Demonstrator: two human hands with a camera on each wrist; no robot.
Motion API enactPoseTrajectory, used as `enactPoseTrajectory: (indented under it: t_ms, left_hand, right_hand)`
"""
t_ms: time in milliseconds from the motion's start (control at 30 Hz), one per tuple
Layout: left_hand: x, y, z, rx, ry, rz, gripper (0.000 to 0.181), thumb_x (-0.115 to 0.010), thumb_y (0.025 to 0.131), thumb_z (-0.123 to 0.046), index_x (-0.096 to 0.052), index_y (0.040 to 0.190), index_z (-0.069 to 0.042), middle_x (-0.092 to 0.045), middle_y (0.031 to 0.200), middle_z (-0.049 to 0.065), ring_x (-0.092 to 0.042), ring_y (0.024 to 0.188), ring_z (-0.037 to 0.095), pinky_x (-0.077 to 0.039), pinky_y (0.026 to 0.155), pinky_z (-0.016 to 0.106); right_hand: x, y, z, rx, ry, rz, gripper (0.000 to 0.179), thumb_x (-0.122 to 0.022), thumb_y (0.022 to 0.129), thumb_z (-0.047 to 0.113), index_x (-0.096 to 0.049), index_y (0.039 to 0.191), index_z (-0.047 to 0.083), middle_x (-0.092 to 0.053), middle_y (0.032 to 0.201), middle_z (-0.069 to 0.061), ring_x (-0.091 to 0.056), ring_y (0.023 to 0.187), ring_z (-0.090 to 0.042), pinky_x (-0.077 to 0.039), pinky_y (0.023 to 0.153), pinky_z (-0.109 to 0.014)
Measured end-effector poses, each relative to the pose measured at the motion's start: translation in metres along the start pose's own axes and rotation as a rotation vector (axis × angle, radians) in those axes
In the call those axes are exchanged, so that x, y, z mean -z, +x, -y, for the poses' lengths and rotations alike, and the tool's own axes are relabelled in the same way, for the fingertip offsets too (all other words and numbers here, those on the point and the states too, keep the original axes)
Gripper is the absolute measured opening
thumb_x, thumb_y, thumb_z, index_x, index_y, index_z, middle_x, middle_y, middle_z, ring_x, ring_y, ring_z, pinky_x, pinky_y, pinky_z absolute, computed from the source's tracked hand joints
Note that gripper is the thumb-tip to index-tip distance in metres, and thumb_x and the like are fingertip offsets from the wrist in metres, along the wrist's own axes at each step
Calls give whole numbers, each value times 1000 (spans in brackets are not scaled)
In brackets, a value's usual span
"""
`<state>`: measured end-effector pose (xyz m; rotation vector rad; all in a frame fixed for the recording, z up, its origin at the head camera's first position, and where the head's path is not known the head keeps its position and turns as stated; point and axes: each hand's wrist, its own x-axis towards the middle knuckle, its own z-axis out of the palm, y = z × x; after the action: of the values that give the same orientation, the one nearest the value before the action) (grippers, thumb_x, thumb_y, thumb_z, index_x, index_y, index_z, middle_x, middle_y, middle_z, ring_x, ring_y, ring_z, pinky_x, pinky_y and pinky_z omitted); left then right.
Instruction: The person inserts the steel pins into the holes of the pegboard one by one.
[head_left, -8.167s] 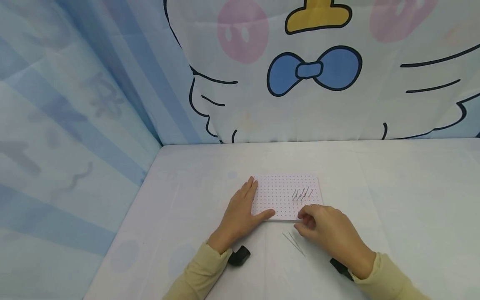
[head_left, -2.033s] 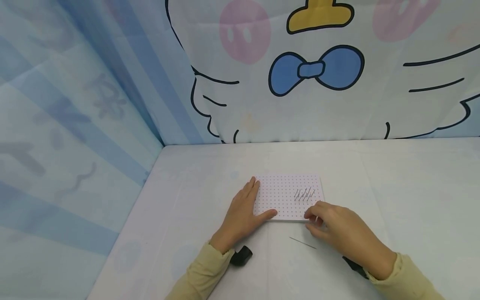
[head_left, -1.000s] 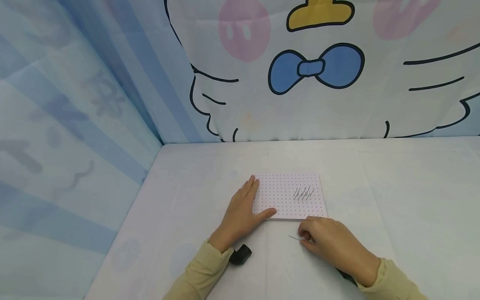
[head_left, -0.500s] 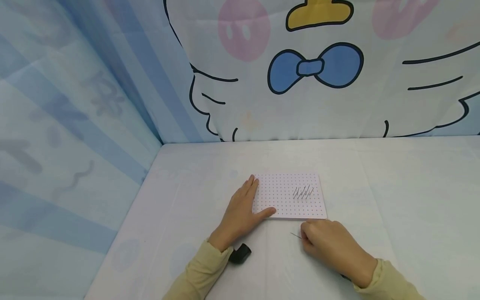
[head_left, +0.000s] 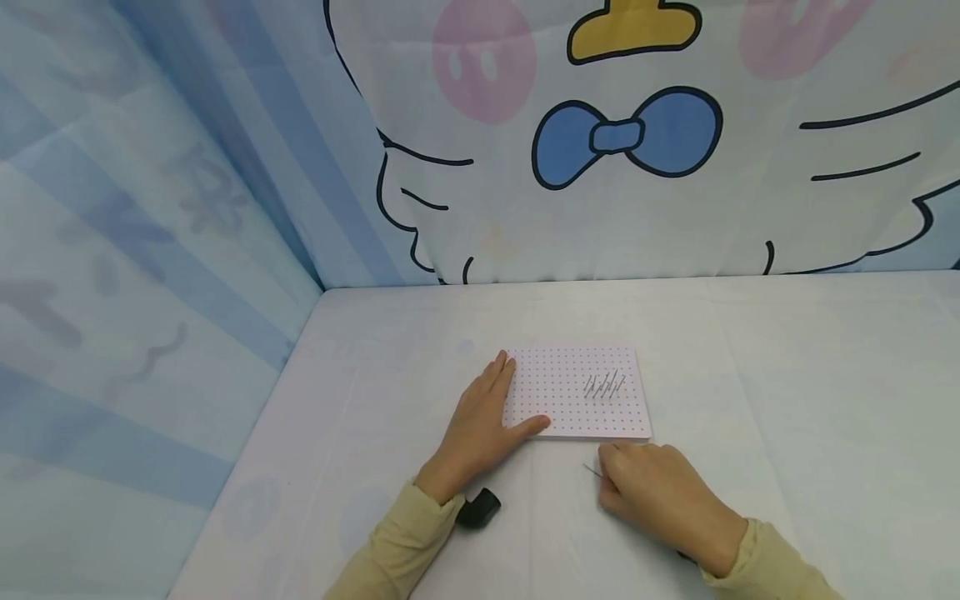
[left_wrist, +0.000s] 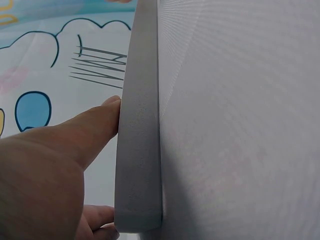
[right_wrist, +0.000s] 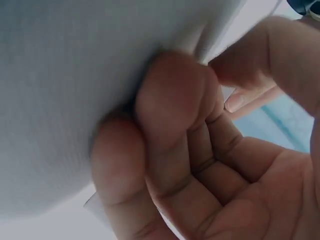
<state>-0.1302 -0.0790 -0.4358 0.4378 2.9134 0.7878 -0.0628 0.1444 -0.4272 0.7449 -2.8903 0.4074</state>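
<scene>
A pale pegboard [head_left: 577, 417] with a grid of small holes lies on the cloth. Several thin metal pins [head_left: 604, 385] stand in its right half, leaning slightly; the left wrist view shows these upright pins [left_wrist: 97, 65] beyond the board's edge. My left hand [head_left: 480, 429] rests flat along the left side, its thumb over the near edge. Just in front of the board, my right hand [head_left: 660, 492] pinches a loose metal pin [head_left: 592, 470] against the cloth. Only one end of it pokes out; the fingers hide the rest. Curled fingertips [right_wrist: 170, 95] touch the cloth in the right wrist view.
White cloth [head_left: 825, 400] covers the table. A black wrist device [head_left: 480, 508] sits by my left cuff. A printed cloth backdrop [head_left: 637, 225] rises behind the table, and a blue patterned curtain [head_left: 150, 333] hangs at the left.
A pin went into the board earlier. My right hand then left the board's near edge, came down to the last loose pin and curled its fingers over it. The left hand stays put.
</scene>
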Motion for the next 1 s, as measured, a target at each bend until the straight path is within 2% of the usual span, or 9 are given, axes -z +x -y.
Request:
enactPoseTrajectory:
  t_ms: [167, 400, 633, 833, 1000]
  left_hand:
    - [0, 0, 1, -2, -6, -3, 95, -65, 88, -59, -25, 158, -7, -17, 166, 7, -19, 152, 27, -21, 122, 47]
    - [0, 0, 2, -9, -19, -6, 95, -65, 88, -59, -26, 157, -7, -18, 166, 7, -19, 152, 28, -21, 122, 48]
    - [1, -1, 2, -10, -16, -6, 96, -65, 88, -60, -25, 157, -7, -17, 166, 7, -19, 152, 28, -21, 122, 47]
    - [1, -1, 3, 0, -13, 2, 96, -65, 88, -59, -25, 158, -7, -17, 166, 7, -18, 153, 27, -21, 122, 47]
    - [-1, 0, 2, -3, -15, 7, 96, -65, 88, -59, -24, 158, -7, -16, 166, 7, -17, 153, 26, -20, 123, 46]
  right_hand:
    - [4, 2, -1, 3, 86, -2, 29, -73, 77, 8, -50, 66, 20, -43, 60, 13, -35, 51, -1, -32, 45, -20]
    - [10, 4, -3, -18, 226, 26, 22, -70, 74, -1, -56, 73, 16, -47, 66, 12, -40, 58, 0, -37, 51, -19]
    - [19, 7, -9, -1, 239, -13, 19, -72, 74, -4, -68, 84, 12, -61, 79, 8, -47, 65, 0, -44, 56, -20]
    - [26, 10, -12, -28, 240, -41, 17, -72, 76, -1, -67, 79, 14, -54, 72, 13, -46, 64, 0, -43, 55, -19]
    - [33, 11, -16, -77, 254, -52, 14, -76, 79, 1, -69, 78, 13, -57, 68, 12, -48, 61, 2, -45, 53, -18]
